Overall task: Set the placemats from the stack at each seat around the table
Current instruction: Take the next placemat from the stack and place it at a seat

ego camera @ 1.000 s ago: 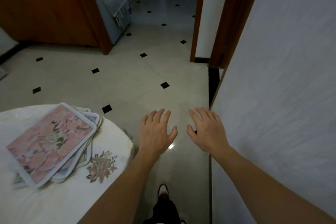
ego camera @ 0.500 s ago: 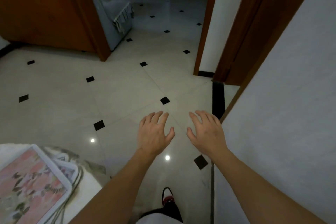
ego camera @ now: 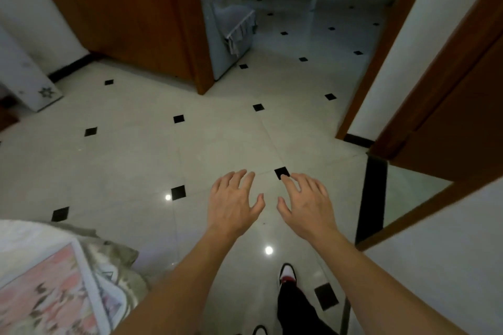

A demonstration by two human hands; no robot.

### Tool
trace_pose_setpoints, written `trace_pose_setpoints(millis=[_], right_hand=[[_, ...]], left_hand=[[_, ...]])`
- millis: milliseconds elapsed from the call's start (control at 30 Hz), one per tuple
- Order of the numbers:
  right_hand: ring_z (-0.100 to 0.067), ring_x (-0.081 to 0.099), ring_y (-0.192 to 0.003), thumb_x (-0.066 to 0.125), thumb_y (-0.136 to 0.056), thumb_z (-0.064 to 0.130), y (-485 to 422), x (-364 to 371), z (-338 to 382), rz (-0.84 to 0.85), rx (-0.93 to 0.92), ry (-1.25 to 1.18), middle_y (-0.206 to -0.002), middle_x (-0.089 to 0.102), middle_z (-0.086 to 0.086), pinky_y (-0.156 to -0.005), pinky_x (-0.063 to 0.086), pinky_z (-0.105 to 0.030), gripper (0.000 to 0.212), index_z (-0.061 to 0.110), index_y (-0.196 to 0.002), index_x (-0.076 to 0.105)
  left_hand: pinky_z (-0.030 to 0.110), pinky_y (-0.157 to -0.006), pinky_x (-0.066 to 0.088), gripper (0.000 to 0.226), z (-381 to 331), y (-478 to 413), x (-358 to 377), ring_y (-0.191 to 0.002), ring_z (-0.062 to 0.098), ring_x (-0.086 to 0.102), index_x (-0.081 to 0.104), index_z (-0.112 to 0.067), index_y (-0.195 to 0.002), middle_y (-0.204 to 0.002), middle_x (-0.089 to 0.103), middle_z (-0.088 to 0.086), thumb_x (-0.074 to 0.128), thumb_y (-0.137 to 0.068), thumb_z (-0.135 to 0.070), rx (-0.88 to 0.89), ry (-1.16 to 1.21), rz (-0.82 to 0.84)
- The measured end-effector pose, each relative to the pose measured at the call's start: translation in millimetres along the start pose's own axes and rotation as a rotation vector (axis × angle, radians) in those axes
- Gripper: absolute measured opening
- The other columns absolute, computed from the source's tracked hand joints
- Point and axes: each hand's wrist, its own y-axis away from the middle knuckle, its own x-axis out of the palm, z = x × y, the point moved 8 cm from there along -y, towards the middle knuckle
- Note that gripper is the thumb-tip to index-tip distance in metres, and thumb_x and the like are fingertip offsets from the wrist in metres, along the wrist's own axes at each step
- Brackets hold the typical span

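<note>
Topping the stack (ego camera: 62, 304): pink floral placemat (ego camera: 46, 299).

1. My left hand (ego camera: 234, 207) and my right hand (ego camera: 307, 208) are held out, palms down, fingers (ego camera: 246, 181) spread and holding nothing.
2. Under them is the pale floor (ego camera: 136, 160) with small black squares.
3. The stack of placemats (ego camera: 51, 294), pink flowers on top, lies on the bench (ego camera: 24, 234) at the lower left, apart from both hands.
4. My shoe (ego camera: 288, 273) stands on the floor below.
</note>
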Motion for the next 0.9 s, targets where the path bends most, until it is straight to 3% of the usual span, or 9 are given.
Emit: trace_pose_setpoints(millis=[500, 700, 900], right_hand=[[-0.028, 0.062, -0.11, 0.043, -0.087, 0.042, -227, 79, 78, 0.1, -0.45, -0.146, -0.12, 0.066, -0.01, -0.097, 0.048, -0.046, 0.052, 0.014, -0.125, 0.064], [-0.027, 0.062, -0.111, 0.06, -0.086, 0.037, -275, 103, 146, 0.147, -0.669, -0.193, -0.121, 0.066, -0.009, -0.099, 0.046, -0.044, 0.047, 0.016, -0.128, 0.063], [-0.027, 0.062, -0.109, 0.048, -0.087, 0.04, -278, 121, 234, 0.199, -0.899, -0.271, -0.117, 0.066, -0.01, -0.095, 0.047, -0.044, 0.049, 0.015, -0.126, 0.063]], left_hand=[[0.04, -0.1, 0.048, 0.056, 142, -111, 2, -0.119, 0.022, 0.059, 0.06, -0.021, -0.129, -0.13, 0.064, 0.0, 0.048, -0.086, -0.055, -0.495, -0.131, -0.09], [0.039, -0.099, 0.047, 0.055, 190, -96, -19, -0.117, 0.021, 0.06, 0.059, -0.022, -0.129, -0.13, 0.064, 0.001, 0.049, -0.087, -0.055, -0.726, -0.203, -0.143], [0.037, -0.101, 0.047, 0.055, 238, -55, -34, -0.117, 0.019, 0.059, 0.06, -0.021, -0.129, -0.13, 0.064, 0.0, 0.049, -0.088, -0.055, -0.919, -0.253, -0.169]])
